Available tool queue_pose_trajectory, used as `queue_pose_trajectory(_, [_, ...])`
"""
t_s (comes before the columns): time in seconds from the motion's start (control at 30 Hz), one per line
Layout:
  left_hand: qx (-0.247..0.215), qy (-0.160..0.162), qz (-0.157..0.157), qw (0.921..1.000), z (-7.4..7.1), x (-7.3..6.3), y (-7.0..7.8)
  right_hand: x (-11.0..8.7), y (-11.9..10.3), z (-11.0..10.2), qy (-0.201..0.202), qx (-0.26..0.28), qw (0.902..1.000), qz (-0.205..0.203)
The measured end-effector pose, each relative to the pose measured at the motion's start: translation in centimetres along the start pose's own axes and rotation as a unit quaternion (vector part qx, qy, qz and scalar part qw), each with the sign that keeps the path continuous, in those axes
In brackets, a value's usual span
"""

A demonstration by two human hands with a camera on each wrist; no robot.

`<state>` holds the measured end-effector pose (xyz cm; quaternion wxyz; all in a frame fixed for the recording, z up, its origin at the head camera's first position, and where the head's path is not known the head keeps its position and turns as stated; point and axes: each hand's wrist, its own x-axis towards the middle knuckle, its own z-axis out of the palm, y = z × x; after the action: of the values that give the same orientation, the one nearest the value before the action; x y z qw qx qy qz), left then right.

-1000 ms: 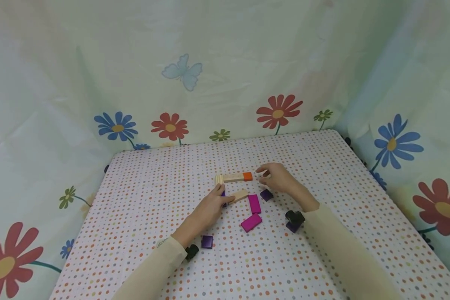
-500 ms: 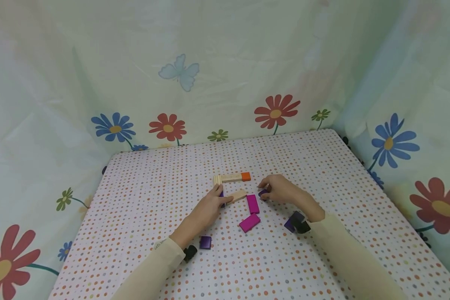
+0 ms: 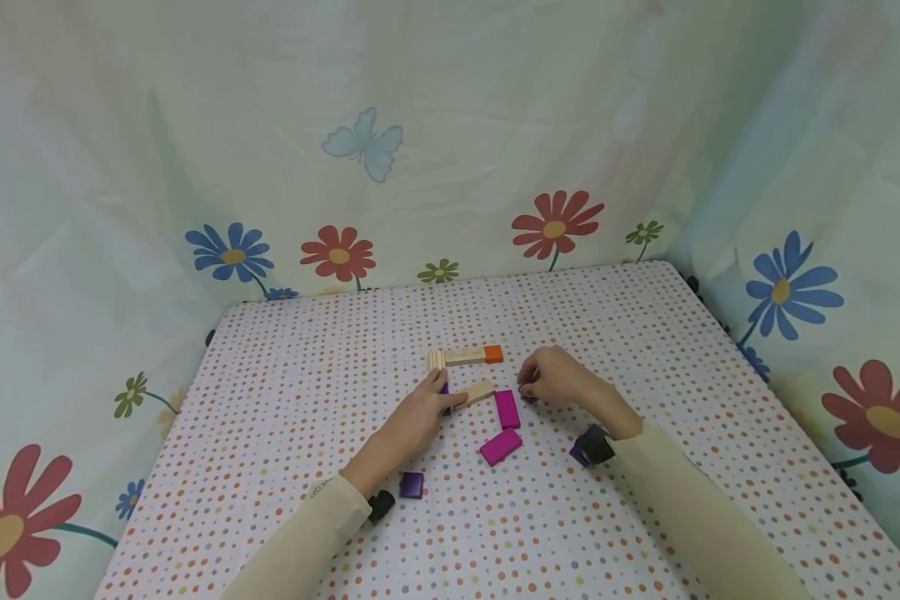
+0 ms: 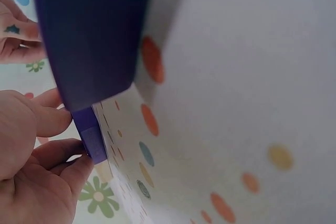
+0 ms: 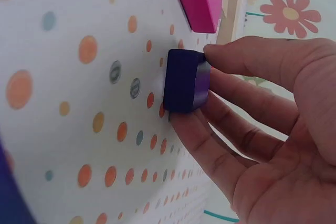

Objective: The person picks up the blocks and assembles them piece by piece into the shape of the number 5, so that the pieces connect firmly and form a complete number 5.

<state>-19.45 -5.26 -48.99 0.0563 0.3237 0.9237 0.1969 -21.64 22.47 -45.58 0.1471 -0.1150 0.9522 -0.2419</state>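
Observation:
My left hand (image 3: 412, 417) grips a purple block (image 4: 93, 137) between thumb and fingers, low on the table beside the plain wooden blocks (image 3: 437, 359). Thumb and fingers of my right hand (image 5: 262, 108) pinch a small dark purple block (image 5: 181, 82) close to the tabletop, just right of a magenta block (image 3: 507, 409). In the head view the fingers mostly cover that purple block. A plain wooden plank (image 3: 477, 392) slants from the left thumb toward the magenta block. Farther back, another plain plank (image 3: 465, 357) ends at an orange block (image 3: 493, 354).
A second magenta block (image 3: 501, 447) lies nearer the person. One purple block (image 3: 412, 485) is by the left wrist, and another purple block (image 3: 579, 452) is partly hidden under the right wrist camera (image 3: 597, 444). The dotted table (image 3: 307, 375) meets a flowered curtain (image 3: 450, 183).
My right hand has come down and toward the person, from hovering near the orange block to pinching the small purple block. The left hand has stayed in place on its block.

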Motion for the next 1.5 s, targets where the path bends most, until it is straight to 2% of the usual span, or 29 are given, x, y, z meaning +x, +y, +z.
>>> queue_pose_trajectory(0.13, [0.002,0.0,0.002,1.0,0.0,0.0,0.0,0.4,-0.3,-0.1,0.002,0.0,1.0,0.007])
queue_pose_trajectory(0.4, [0.003,-0.006,-0.006,1.0,-0.1,-0.1,0.1,0.2,-0.1,-0.5,0.008,-0.009,0.9999,-0.004])
queue_pose_trajectory(0.67, [0.006,-0.002,-0.003,1.0,-0.2,0.0,-0.1,-0.4,0.1,-1.2,-0.03,0.001,0.9991,-0.031])
queue_pose_trajectory(0.8, [0.003,-0.002,-0.004,1.0,-0.1,0.0,-0.1,-0.5,0.4,-1.1,-0.031,-0.002,0.9989,-0.035])
queue_pose_trajectory(1.0, [0.006,-0.002,-0.005,1.0,0.1,0.1,-0.1,0.1,0.4,-0.8,-0.013,-0.016,0.9995,-0.025])
queue_pose_trajectory(1.13, [0.003,-0.004,-0.006,1.0,0.1,0.1,0.0,0.7,-0.1,-0.6,-0.007,-0.025,0.9991,-0.035])
queue_pose_trajectory(1.5, [0.0,-0.007,-0.014,0.9999,0.1,0.1,0.0,2.1,-1.5,-0.1,-0.023,-0.003,0.9996,-0.013])
